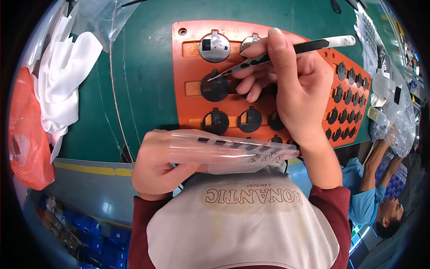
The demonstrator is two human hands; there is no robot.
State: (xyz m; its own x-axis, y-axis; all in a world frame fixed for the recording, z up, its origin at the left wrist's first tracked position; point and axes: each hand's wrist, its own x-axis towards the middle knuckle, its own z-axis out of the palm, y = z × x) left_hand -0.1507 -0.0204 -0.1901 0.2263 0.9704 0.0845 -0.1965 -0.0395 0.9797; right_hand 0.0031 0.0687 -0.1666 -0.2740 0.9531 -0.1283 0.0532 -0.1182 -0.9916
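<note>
The right hand (302, 85) pinched the tweezers (244, 65), their tip over a black disc (216, 92) on the orange tray (180, 62), though whether it touched was hard to tell; the left hand (153, 159) held a clear sheet (224, 154) by the tray's near edge

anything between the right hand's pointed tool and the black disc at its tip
Nothing visible: the pointed tool reaches over the black disc unblocked, and the clear sheet is lower in the view.
</note>
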